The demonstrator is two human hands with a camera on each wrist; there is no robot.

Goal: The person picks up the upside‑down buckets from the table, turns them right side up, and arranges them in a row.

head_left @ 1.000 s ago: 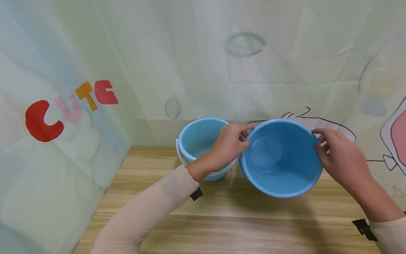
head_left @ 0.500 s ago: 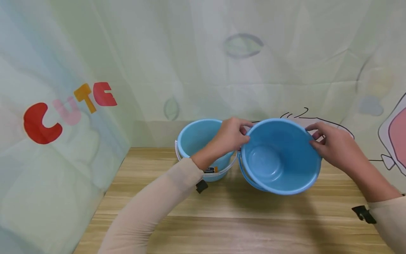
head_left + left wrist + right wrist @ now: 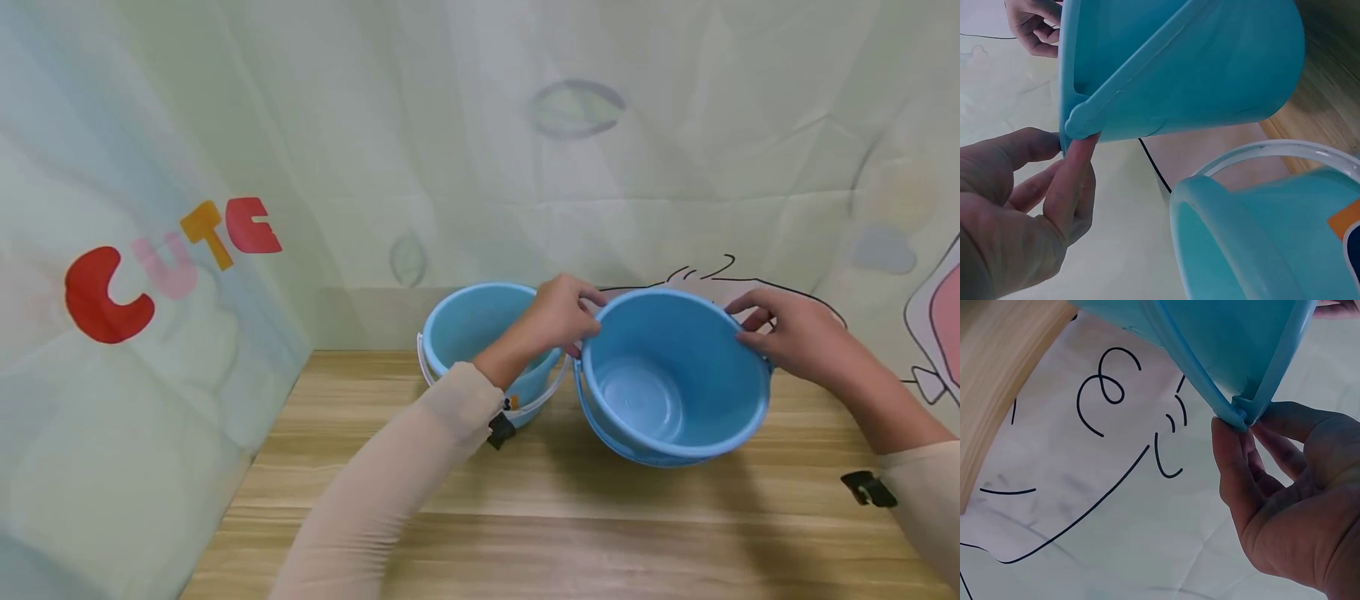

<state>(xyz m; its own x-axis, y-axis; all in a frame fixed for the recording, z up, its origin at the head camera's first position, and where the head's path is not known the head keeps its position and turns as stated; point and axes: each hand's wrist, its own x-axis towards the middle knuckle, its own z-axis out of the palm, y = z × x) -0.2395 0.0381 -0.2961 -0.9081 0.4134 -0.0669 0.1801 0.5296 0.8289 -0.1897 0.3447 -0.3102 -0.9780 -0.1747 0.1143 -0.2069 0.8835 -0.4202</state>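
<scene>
A blue plastic bucket (image 3: 697, 358) is held with its mouth tilted toward the head camera, its bottom visible inside. My left hand (image 3: 557, 315) pinches its rim at the left; in the left wrist view the fingers (image 3: 1072, 181) are by the handle joint (image 3: 1085, 117). The right hand (image 3: 798, 333) pinches the rim on the opposite side, close to the other handle joint (image 3: 1241, 415). The bucket's blue handle (image 3: 592, 417) hangs down along its outside. A second, lighter blue bucket (image 3: 457, 329) stands upright on the table behind my left forearm, which partly hides it.
The second bucket's white handle (image 3: 551, 392) hangs over its front, beside an orange and dark label (image 3: 1347, 228). The wood-grain table (image 3: 525, 533) meets a printed cloth backdrop (image 3: 360, 208) at the back and left.
The held bucket has tipped somewhat more upright, and its handle now hangs lower in view. My left hand has shifted slightly right. Both hands still grip the rim.
</scene>
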